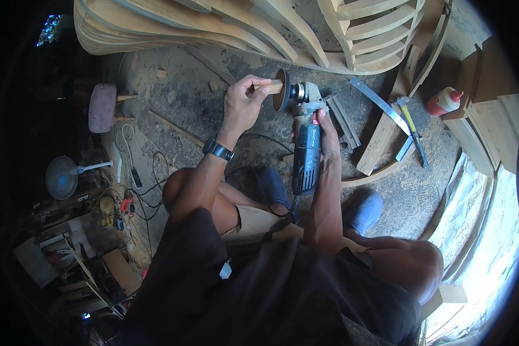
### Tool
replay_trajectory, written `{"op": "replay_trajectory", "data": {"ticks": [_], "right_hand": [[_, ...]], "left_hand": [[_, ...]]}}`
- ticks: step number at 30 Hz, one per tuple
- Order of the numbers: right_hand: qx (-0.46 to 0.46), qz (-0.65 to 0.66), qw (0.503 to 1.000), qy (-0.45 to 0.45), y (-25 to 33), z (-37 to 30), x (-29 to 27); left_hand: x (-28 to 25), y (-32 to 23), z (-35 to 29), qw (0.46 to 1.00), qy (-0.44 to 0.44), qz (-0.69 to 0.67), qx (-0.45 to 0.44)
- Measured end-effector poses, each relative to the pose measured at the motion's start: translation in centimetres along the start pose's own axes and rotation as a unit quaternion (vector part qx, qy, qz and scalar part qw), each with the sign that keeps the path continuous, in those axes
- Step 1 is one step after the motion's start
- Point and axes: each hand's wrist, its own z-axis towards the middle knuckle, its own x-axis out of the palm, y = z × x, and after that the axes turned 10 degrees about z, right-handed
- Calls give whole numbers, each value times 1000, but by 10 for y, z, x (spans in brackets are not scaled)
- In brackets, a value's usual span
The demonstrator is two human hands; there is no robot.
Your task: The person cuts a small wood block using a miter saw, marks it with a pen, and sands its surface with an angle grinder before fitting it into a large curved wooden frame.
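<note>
My right hand [327, 136] is wrapped round the body of a teal and black angle grinder [307, 151], its head pointing away from me. A round dark disc [281, 90] on the grinder's head stands nearly edge-on, facing left. Between the thumb and fingers of my left hand [243, 104] is a small wooden block [275, 87]. One end of the block meets the disc's face; whether the disc is spinning I cannot tell. A dark watch is strapped on my left wrist.
A large ribbed wooden frame [236, 29] spans the far side. A hammer [412, 130], a metal square [380, 104], planks [380, 141] and a red-capped bottle [444, 102] lie to the right. Cables [153, 190], a stool [102, 108] and a fan [61, 177] are at left.
</note>
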Motion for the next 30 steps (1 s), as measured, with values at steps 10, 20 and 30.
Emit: {"op": "replay_trajectory", "data": {"ticks": [10,20,30], "right_hand": [[18,-11,1000,-1,4,-3,-5],[17,-27,999,-8,2,-2,-9],[-7,-60,998,-25,2,-2,-10]], "left_hand": [[-2,-6,-3,998,11,57,2],[-1,-8,-7,999,11,51,13],[1,-6,-6,998,21,63,23]]}}
